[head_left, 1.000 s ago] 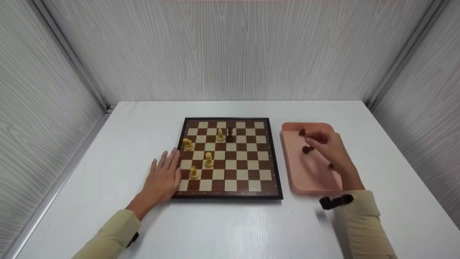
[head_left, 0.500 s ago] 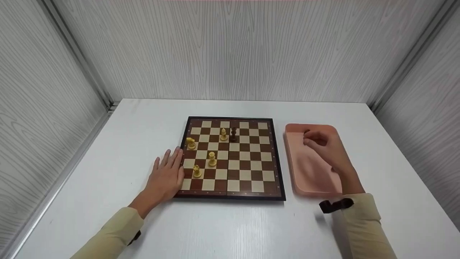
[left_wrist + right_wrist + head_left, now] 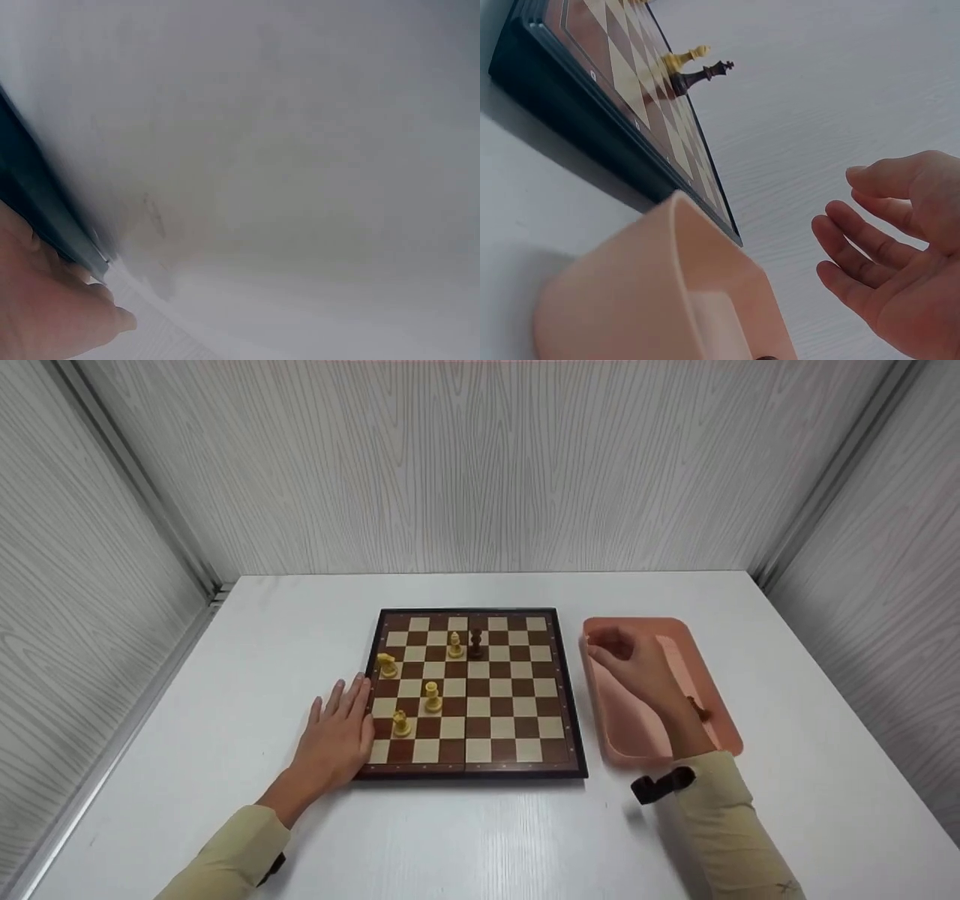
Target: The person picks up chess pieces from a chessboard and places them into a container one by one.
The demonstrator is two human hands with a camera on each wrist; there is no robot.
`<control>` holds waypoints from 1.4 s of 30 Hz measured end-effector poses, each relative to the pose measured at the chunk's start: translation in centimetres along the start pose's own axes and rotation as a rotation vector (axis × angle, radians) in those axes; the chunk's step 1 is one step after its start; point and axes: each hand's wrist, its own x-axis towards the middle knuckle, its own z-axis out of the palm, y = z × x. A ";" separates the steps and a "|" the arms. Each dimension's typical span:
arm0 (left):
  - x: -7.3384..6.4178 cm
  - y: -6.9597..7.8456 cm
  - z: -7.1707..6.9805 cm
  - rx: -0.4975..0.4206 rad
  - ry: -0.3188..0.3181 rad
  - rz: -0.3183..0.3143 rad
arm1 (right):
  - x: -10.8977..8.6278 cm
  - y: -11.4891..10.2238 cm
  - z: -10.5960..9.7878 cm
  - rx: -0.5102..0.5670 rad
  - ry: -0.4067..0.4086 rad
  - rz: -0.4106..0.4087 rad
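Chessboard (image 3: 502,687): five chessmen (image 3: 433,699) standing; dark piece (image 3: 702,710) left in tray (image 3: 688,652); left hand (image 3: 334,739) straight-fingered, right hand (image 3: 637,666) loosely parted, empty.

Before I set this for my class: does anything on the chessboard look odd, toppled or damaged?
Nothing stands out: the dark king and four yellow chess pieces stand upright on the chessboard, and no damage shows.
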 end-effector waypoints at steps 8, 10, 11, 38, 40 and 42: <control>0.4 0.1 -0.4 0.014 0.023 0.010 | 2.0 2.1 2.6 0.018 0.022 -0.050; 0.3 0.1 -0.2 0.011 0.017 0.004 | 2.2 2.2 3.2 0.030 0.004 -0.059; 0.2 0.1 -0.2 0.008 0.012 0.001 | 2.2 2.2 3.6 0.034 -0.007 -0.064; -0.2 0.2 0.0 -0.004 0.031 0.009 | 5.8 1.4 10.1 -0.022 -0.051 -0.106; -0.1 0.2 0.0 -0.001 0.036 0.009 | 6.1 1.4 10.3 -0.015 -0.048 -0.094; -0.1 0.1 -0.1 0.000 0.040 0.011 | 6.3 1.4 10.6 -0.006 -0.049 -0.080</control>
